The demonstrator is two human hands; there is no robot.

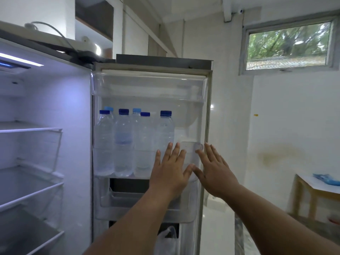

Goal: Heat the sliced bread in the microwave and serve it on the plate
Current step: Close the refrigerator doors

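While the fridge (46, 111) stands open at nine o'clock, water bottles (123, 142) line the door shelf (147, 85); left hand (170, 173) and right hand (214, 172) spread flat, grasping nothing; bread unseen; a hard shove could topple bottles.

Two bare forearms reach in from the bottom edge; no sleeves, cuffs or gloves cover them; the left hand (170, 172) and right hand (214, 173) carry no rings, and the wrists no watch or bands; the fingernails are short and unpainted.
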